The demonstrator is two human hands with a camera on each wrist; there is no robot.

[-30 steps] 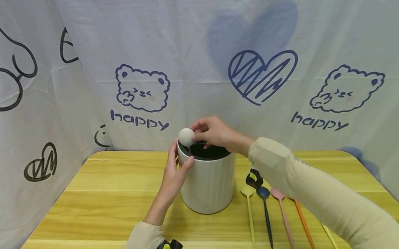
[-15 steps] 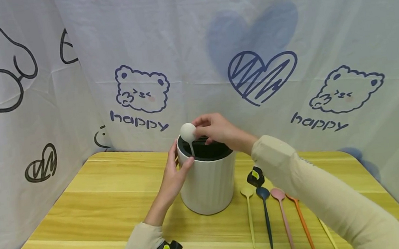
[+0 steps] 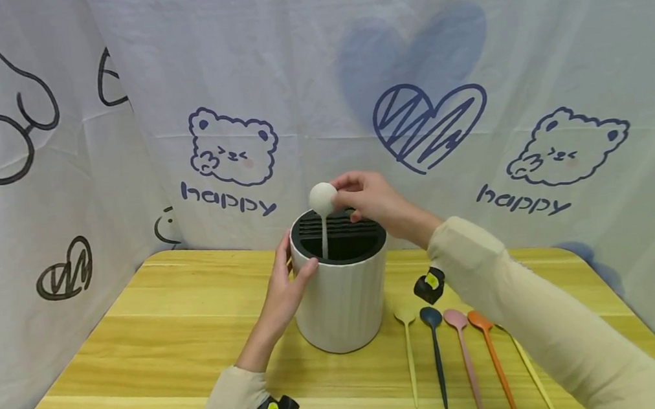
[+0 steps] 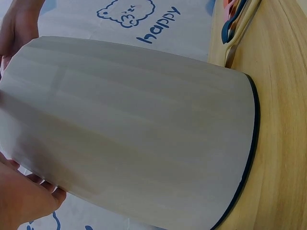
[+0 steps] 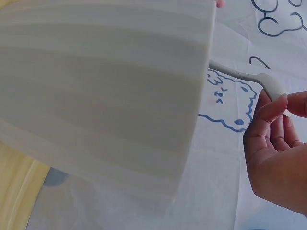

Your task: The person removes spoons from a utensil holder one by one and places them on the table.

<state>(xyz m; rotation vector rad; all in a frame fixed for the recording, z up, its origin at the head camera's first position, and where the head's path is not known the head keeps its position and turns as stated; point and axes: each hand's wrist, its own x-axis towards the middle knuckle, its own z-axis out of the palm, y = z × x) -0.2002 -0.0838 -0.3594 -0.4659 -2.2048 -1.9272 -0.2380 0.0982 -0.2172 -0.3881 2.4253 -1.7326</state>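
Observation:
A white, ribbed utensil holder [image 3: 341,307] with a dark, partly slatted inside stands upright on the table. My left hand [image 3: 282,286] grips its left side, thumb at the rim and fingers around the wall; the left wrist view shows those fingertips [image 4: 56,191] against it. By its bowl, my right hand [image 3: 382,203] pinches a white spoon [image 3: 321,200] above the opening. The handle points down into the front of the holder, its lower end hidden inside. In the right wrist view, the spoon [image 5: 240,74] slants out past the rim between thumb and fingers.
Right of the holder, several spoons lie in a row: pale yellow [image 3: 405,316], dark blue [image 3: 431,317], pink [image 3: 457,318], orange [image 3: 480,321], and another yellow one [image 3: 531,368] partly under the right sleeve. A printed cloth [image 3: 316,69] hangs behind the wooden table [image 3: 159,349].
My right hand has raised the white spoon and shifted it rightward, so more of its handle shows above the opening. The slats have come into view. The left hand stays on the holder.

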